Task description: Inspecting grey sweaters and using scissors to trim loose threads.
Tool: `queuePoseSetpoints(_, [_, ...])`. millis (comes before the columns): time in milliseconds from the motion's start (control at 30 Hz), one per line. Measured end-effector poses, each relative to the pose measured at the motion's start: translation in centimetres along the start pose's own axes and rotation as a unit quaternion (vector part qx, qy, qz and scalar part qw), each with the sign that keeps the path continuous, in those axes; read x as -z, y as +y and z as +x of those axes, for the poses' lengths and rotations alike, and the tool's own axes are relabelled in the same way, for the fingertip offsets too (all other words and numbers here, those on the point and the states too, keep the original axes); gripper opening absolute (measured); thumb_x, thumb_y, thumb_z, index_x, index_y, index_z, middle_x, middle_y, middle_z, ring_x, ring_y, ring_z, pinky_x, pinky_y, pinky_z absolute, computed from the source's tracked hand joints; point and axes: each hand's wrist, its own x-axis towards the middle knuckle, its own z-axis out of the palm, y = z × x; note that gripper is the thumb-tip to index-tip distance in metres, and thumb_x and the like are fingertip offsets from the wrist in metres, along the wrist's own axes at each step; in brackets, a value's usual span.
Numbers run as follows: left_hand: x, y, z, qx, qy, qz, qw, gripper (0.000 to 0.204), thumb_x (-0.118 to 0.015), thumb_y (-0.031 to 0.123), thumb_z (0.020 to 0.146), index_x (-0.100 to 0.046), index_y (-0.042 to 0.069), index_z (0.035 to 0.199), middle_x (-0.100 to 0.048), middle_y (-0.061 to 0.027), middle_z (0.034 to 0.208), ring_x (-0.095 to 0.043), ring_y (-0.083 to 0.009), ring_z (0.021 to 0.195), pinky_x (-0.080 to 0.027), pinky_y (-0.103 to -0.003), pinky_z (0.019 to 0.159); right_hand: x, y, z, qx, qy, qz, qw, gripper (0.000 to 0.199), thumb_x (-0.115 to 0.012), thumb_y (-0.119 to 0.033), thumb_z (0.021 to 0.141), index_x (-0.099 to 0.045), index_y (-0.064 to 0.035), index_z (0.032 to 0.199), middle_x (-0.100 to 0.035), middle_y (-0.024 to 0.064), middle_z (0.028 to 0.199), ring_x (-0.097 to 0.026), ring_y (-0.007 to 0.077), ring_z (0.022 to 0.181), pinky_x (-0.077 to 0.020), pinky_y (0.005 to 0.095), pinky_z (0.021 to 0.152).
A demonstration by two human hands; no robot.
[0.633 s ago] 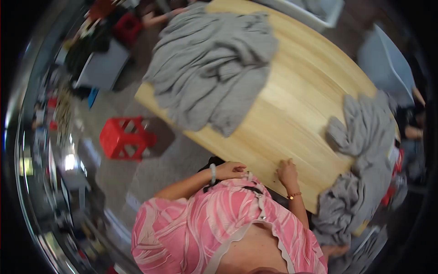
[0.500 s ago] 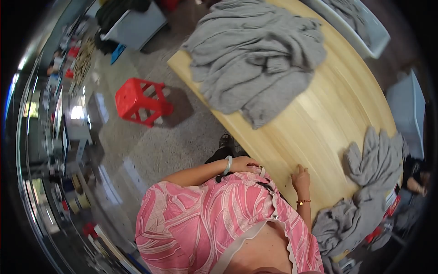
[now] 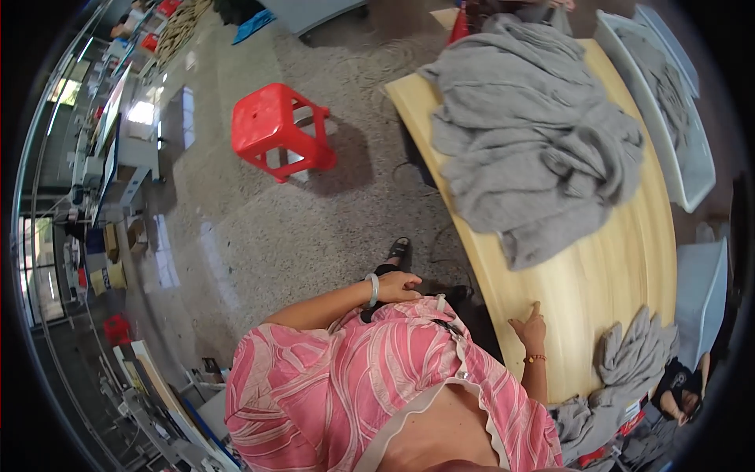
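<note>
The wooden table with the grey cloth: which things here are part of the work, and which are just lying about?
In the work:
- right hand resting on the pale wooden table
- big heap of grey cloth
- smaller grey cloth pile
- left hand at the waist

Lying about:
- red plastic stool
- white tray

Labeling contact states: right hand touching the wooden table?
Touching. The head view shows the right hand lying on the near edge of the wooden table, index finger stretched across the surface, no gap visible beneath it.
</note>
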Motion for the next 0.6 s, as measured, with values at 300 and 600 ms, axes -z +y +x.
queuePoseSetpoints(300, [4.8,-5.1,-2.2,-0.034,-0.001,0.05,0.998,0.059,-0.063,0.04,0.079,-0.053,-0.001,0.12,-0.063,-0.0185,0.106,-0.061,-0.0297,0.097,-0.048,-0.037,0.082,1.4,-5.2,-1.2,-0.091,0.015,0.038,0.995,0.107,-0.085,-0.034,0.056,-0.025,-0.0008,0.139,-0.044,0.0334,0.127,-0.053,0.0413,0.109,-0.0464,0.0439,0.09])
queuePoseSetpoints(600, [5.5,-13.0,-7.7,0.013,-0.05,0.041,0.998,0.043,-0.063,0.019,0.086,-0.053,0.0,0.123,-0.062,-0.013,0.109,-0.058,-0.0183,0.101,-0.045,-0.03,0.089,-3.2,-7.7,0.1,-0.085,0.118,0.106,0.984,0.076,-0.079,-0.025,0.063,-0.043,-0.0017,0.125,-0.047,0.03,0.122,-0.054,0.0414,0.1,-0.0484,0.0456,0.083])
